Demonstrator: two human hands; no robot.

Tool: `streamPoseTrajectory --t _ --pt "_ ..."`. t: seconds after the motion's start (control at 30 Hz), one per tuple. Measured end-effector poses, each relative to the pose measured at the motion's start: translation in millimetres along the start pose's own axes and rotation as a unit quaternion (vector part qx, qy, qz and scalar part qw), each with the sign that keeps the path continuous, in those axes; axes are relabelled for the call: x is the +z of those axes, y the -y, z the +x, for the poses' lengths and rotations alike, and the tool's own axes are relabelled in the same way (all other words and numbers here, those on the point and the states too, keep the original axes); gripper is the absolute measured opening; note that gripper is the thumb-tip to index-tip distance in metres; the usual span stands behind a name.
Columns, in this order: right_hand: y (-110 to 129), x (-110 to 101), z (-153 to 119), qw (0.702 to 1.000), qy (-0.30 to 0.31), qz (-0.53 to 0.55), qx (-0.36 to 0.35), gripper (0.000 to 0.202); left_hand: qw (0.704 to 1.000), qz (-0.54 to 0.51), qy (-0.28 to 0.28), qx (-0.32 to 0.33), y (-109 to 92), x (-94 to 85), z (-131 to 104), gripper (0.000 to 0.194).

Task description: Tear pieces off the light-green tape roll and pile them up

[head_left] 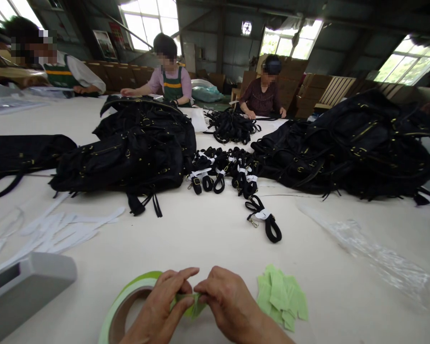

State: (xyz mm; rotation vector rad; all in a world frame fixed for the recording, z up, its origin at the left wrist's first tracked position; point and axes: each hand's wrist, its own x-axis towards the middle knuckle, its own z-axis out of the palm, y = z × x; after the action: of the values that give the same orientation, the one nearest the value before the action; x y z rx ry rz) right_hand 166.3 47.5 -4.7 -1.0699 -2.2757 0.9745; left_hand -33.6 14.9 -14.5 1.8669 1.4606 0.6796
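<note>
Near the bottom middle, my left hand (165,303) and my right hand (231,303) meet with thumbs and fingers pinched on a piece of green tape (197,306) between them. The left hand lies over the right side of a large roll of green tape (115,310), which has a brown core. Just right of my right hand, a loose pile of short light green strips (283,296) lies on the white table (186,239). Farther up the table is a coiled black strap (272,228) with a white band around it.
Black bags are heaped at left (129,153) and right (361,148), with banded straps (218,181) between them. A grey device (32,291), white strips (68,229) and clear plastic (380,253) lie nearer. Three people work across the table.
</note>
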Motion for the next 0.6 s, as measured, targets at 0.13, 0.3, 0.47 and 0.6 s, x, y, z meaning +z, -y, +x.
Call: streamPoseTrajectory --t 0.13,0.3,0.47,0.6 --pt "-0.3 -2.3 0.0 1.0 0.006 -0.018 0.02 0.021 1.0 -0.001 -0.012 0.01 -1.6 -0.5 3.2 0.04" --pt "-1.2 -2.9 -0.5 0.999 0.003 -0.03 0.021 0.033 1.0 0.009 0.016 0.006 -1.5 -2.5 4.5 0.039" --pt "-6.7 2.8 3.7 1.0 0.01 -0.007 0.022 0.021 1.0 0.009 0.008 -0.023 -3.0 1.9 5.4 0.038" --pt "-14.3 5.5 3.8 0.998 -0.016 0.049 0.022 0.022 0.996 0.061 -0.004 0.061 -4.6 -2.9 11.5 0.026"
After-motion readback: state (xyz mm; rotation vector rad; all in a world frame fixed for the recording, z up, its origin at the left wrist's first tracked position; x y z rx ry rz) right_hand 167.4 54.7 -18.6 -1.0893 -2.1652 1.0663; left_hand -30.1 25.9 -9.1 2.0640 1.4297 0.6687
